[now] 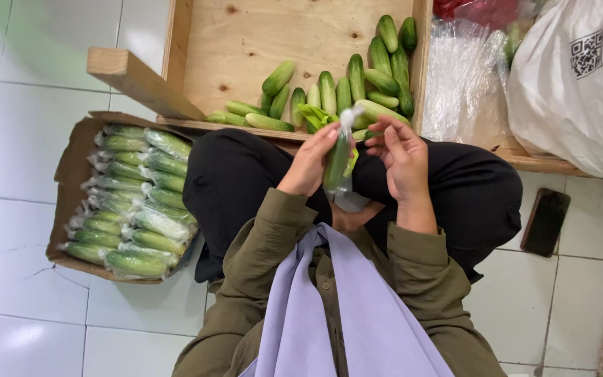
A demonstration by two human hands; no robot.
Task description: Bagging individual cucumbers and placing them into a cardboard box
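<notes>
My left hand (310,162) grips a cucumber in a clear plastic bag (339,159), held upright over my lap. My right hand (403,155) sits just to its right, fingers at the bag's twisted top near a green strip (315,115). Loose cucumbers (357,84) lie in the wooden tray (246,42) in front of my knees. A cardboard box (71,167) on my left holds several bagged cucumbers (137,206).
A stack of clear plastic bags (458,77) and a large white sack (581,91) sit at the right. A dark phone (546,222) lies on the white tiled floor (22,126). A wooden beam (137,80) juts out at the tray's left.
</notes>
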